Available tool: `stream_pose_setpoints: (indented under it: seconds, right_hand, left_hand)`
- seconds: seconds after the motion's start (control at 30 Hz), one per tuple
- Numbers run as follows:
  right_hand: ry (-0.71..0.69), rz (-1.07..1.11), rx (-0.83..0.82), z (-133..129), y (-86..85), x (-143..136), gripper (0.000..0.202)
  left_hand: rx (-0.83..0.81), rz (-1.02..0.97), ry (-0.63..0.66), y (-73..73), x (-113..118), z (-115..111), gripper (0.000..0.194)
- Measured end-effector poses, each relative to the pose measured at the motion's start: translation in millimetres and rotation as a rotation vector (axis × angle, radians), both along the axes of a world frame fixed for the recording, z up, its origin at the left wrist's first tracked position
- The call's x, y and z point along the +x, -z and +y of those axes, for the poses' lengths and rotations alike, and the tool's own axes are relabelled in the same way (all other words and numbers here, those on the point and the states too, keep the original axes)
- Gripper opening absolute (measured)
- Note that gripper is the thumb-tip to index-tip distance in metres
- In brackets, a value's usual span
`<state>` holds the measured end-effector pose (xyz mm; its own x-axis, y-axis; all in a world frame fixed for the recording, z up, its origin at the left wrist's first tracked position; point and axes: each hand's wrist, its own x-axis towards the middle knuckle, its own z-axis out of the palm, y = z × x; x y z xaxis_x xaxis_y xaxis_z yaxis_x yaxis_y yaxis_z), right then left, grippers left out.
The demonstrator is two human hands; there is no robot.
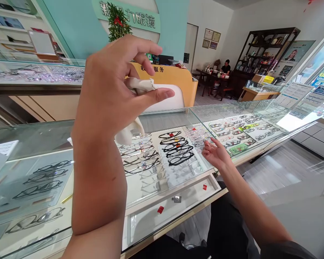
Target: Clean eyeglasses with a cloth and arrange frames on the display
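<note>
My left hand point(116, 86) is raised close to the camera, its fingers curled round a crumpled white cloth point(142, 85). Part of the cloth hangs down behind the wrist. Lower and to the right, my right hand point(214, 153) is over the right end of the pulled-out drawer, near the glass counter, with fingers partly bent and nothing visible in them. Between the hands, a row of black-framed glasses point(178, 149) lies under the glass top. Thin-framed glasses point(143, 158) lie to their left.
An open shallow drawer point(148, 230) at the counter front holds red pieces point(160, 209) and a small metal item point(176, 199). More glasses point(44, 180) lie left. Behind stand a yellow reception desk point(190, 84) and a plant point(117, 23). A person point(226, 67) sits at a far table.
</note>
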<state>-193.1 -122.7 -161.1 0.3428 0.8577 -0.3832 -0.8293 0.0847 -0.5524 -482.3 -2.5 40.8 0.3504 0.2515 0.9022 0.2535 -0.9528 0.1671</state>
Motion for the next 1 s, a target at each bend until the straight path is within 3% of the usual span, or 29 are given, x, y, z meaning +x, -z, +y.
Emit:
stream_pose_setpoints:
  seconds: [0.2,0.33,0.43,0.53,0.6,0.67,0.83,1.0]
  right_hand:
    - [-0.023,-0.037,0.004,-6.3,-3.1,-1.7,0.015]
    - [-0.129,-0.176,0.035,-17.5,-9.1,9.1,0.016]
    - [-0.168,-0.526,0.046,-15.6,-17.7,28.1,0.031]
    - [-0.13,-1.171,-0.084,4.1,-28.0,52.2,0.031]
    - [-0.222,-1.678,-0.241,24.3,-33.9,66.6,0.03]
    - [-0.351,-2.015,-0.366,45.4,-37.4,76.8,0.026]
    - [-0.475,-2.238,-0.451,82.6,-33.0,83.6,0.02]
    - [-0.569,-2.32,-0.488,93.8,-25.3,81.5,0.02]
  left_hand:
    - [-0.007,0.008,-0.018,0.1,0.8,-1.7,0.069]
    - [-0.019,0.005,-0.027,0.3,0.2,-2.7,0.069]
    - [-0.037,-0.004,-0.011,-0.1,-0.5,-4.2,0.067]
    - [-0.03,-0.002,0.006,-0.7,-1.1,-4.6,0.072]
    - [-0.024,0.007,0.007,-1.1,-1.7,-4.1,0.072]
    - [-0.019,0.014,0.0,-1.3,-2.3,-3.9,0.068]
    - [-0.024,0.019,-0.034,-1.3,-3.4,-4.4,0.06]
    - [-0.04,0.006,-0.013,-0.6,-3.6,-1.7,0.058]
